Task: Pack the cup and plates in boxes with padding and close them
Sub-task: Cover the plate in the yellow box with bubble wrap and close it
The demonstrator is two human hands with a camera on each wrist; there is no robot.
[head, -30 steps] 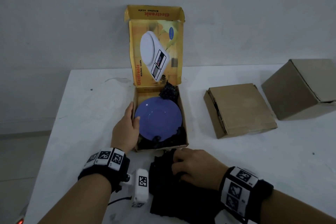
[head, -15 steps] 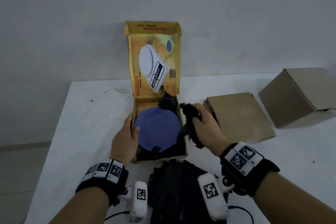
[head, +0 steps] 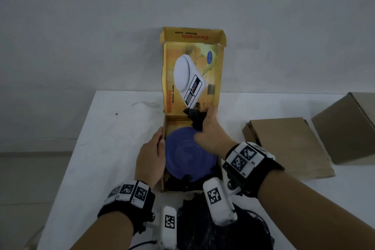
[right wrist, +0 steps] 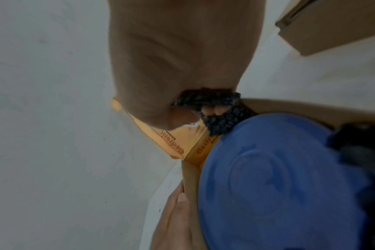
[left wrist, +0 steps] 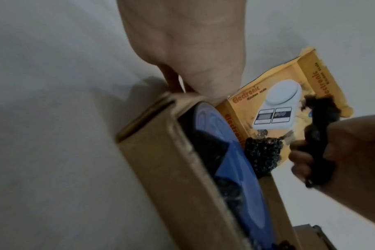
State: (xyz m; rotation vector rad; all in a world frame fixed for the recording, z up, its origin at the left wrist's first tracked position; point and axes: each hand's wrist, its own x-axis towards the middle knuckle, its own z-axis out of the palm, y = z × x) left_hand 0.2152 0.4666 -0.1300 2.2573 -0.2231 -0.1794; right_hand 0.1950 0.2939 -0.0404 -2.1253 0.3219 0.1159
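Note:
A blue plate (head: 189, 154) lies flat in the open yellow kitchen-scale box (head: 176, 126), whose lid (head: 192, 71) stands upright. Black padding shows under the plate at the near edge (head: 182, 180). My right hand (head: 209, 128) grips a wad of black padding (head: 195, 121) and holds it at the box's far right corner, just above the plate's rim. In the right wrist view the fingers curl round the wad (right wrist: 220, 118) over the plate (right wrist: 289, 186). My left hand (head: 152, 156) lies flat against the box's left wall, thumb at the rim.
A pile of black padding (head: 203, 227) lies on the white table in front of the box. A flat closed cardboard box (head: 284, 146) and a taller closed one (head: 349, 126) sit to the right. The table's left edge is close to my left arm.
My right hand left the padding pile at the front with a wad in its grip and carried it to the box's far right corner. The left hand stayed on the box wall.

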